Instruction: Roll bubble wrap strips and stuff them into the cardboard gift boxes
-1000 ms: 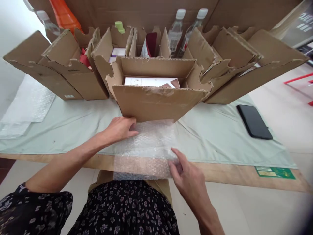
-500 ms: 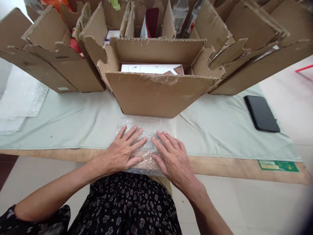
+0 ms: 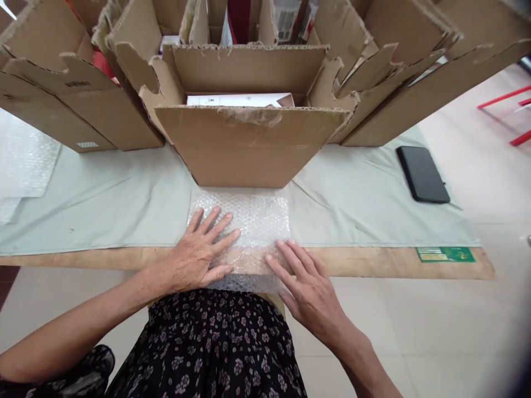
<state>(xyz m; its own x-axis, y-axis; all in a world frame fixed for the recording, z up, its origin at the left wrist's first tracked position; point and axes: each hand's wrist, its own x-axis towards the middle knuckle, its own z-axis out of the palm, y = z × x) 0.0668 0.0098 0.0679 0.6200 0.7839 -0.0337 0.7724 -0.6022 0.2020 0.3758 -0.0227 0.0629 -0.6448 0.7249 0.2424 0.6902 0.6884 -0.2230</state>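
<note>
A sheet of clear bubble wrap (image 3: 253,218) lies flat at the table's near edge, in front of an open cardboard box (image 3: 244,146). My left hand (image 3: 199,254) rests palm down on the sheet's left part with its fingers spread. My right hand (image 3: 307,287) lies flat with fingers stretched out, its fingertips on the sheet's near right corner, the palm hanging past the table edge. Neither hand holds anything. Inside the box shows a white flat carton (image 3: 236,100).
More open cardboard boxes stand at left (image 3: 62,94) and right (image 3: 415,72). A black phone (image 3: 422,174) lies on the pale green cloth (image 3: 365,204) at right. Stacked bubble wrap sheets (image 3: 25,166) sit at far left. A green sticker (image 3: 446,254) marks the wooden table edge.
Both hands came down flat on the bubble wrap, smoothing it. Since half a second ago my right hand has slid back toward the near right corner. The view has tilted lower.
</note>
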